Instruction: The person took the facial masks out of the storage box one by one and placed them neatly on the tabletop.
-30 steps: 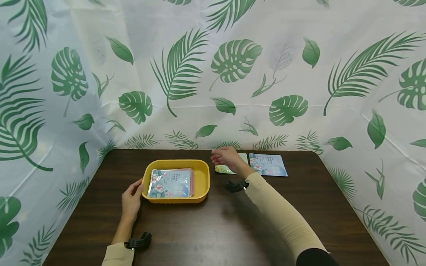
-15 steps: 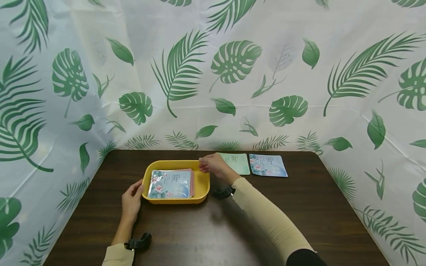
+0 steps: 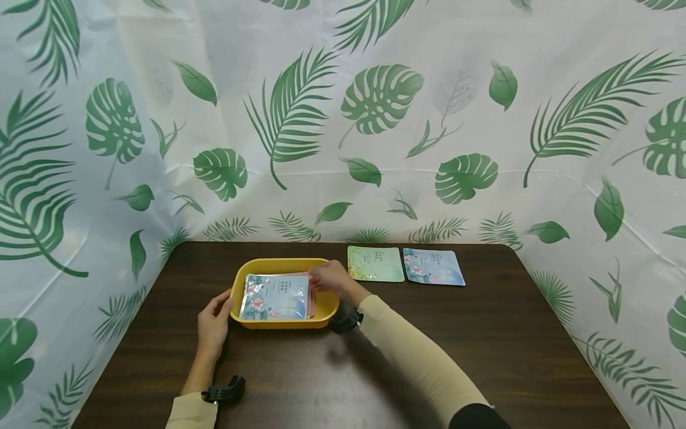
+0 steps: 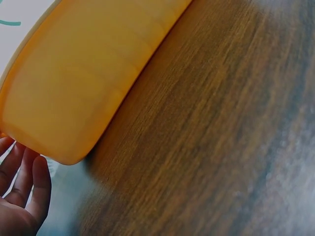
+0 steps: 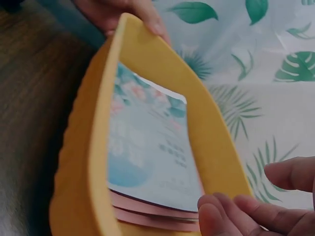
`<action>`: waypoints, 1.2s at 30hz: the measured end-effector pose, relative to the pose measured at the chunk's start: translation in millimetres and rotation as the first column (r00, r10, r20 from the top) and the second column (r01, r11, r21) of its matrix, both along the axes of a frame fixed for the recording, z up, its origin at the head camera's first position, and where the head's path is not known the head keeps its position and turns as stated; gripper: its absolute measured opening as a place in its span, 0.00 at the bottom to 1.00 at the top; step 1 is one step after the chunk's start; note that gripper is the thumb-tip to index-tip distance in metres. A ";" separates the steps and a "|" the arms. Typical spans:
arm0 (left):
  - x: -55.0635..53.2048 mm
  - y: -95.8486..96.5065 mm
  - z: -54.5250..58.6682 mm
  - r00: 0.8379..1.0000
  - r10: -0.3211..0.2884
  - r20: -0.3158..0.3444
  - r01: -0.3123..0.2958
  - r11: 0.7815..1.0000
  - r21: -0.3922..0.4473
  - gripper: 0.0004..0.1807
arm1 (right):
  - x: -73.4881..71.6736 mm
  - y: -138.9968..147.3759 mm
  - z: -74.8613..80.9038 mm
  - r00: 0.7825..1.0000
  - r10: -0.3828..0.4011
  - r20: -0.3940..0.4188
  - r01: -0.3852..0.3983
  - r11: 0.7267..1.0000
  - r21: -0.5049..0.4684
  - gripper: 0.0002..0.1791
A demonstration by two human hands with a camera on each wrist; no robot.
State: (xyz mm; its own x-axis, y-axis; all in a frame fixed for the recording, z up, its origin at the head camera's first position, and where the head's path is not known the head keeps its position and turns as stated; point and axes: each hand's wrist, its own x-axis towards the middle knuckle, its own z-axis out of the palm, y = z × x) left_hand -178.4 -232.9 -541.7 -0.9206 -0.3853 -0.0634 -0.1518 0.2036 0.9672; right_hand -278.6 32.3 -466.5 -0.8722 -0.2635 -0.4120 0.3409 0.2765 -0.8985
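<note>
A yellow plastic tray [image 3: 254,325] stands on the table with a stack of flat sachets inside. On top lies a blue floral sachet [image 3: 276,298]; the edges of pink sachets [image 5: 152,211] stick out beneath it. My left hand [image 3: 212,325] holds the tray's left end, with fingertips at the rim. My right hand [image 3: 332,279] is over the tray's right part, fingertips right at the stack's edge. In the right wrist view its thumb [image 5: 290,174] stands apart from the fingers, with nothing between them.
Behind and right of the tray, a green sachet [image 3: 376,264] and another blue sachet [image 3: 433,266] lie flat near the back edge of the dark wooden table [image 3: 418,333]. A leaf-patterned curtain [image 3: 407,107] hangs behind the table and along its sides.
My right hand has moved left and down from over the green sachet to the stack in the tray, uncovering the green sachet. My left hand has stayed at the tray's left end.
</note>
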 end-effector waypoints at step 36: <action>0.9 0.0 -3.0 0.998 -0.001 -0.057 0.001 1.000 -0.008 0.24 | 17.9 -33.2 -22.6 0.993 -0.103 -0.054 0.113 0.969 0.220 0.03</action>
